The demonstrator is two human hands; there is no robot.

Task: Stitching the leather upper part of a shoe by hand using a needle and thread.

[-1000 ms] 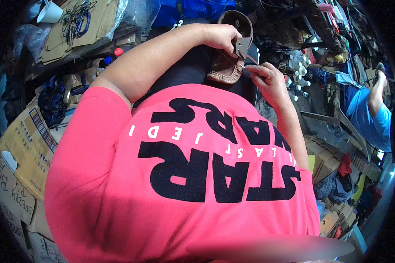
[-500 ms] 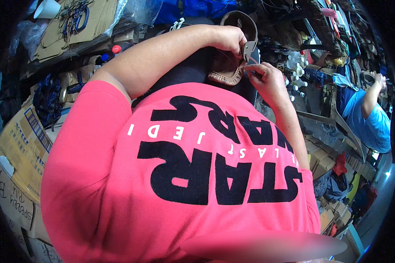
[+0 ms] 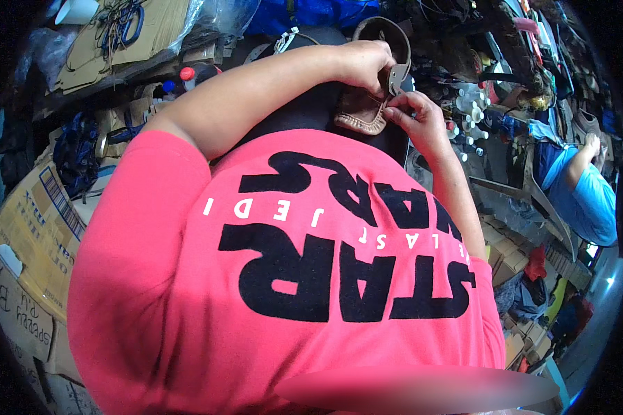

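Note:
A brown leather shoe (image 3: 364, 120), with stitching puckered round its toe, rests on my dark-clothed lap. Wrapped over its side, my left hand (image 3: 371, 65) grips the shoe, the fingers partly inside the opening. A grey-beige side flap with eyelets (image 3: 397, 77) stands up beside that hand. My right hand (image 3: 415, 116) is at the shoe's right edge, thumb and forefinger pinched together close to the toe seam. Whatever sits in that pinch is too small to make out.
Left of me are cardboard sheets (image 3: 93, 59) with tangled cords, a red-capped bottle (image 3: 187, 73) and a cardboard box (image 3: 31, 228). Several white-capped bottles (image 3: 469, 104) stand on the right. Beyond them a person in a blue shirt (image 3: 578, 190) works.
My right hand has moved slightly left and down, in against the shoe's edge. The shoe has tilted a little in my left hand's grip. The person at right has shifted their hand.

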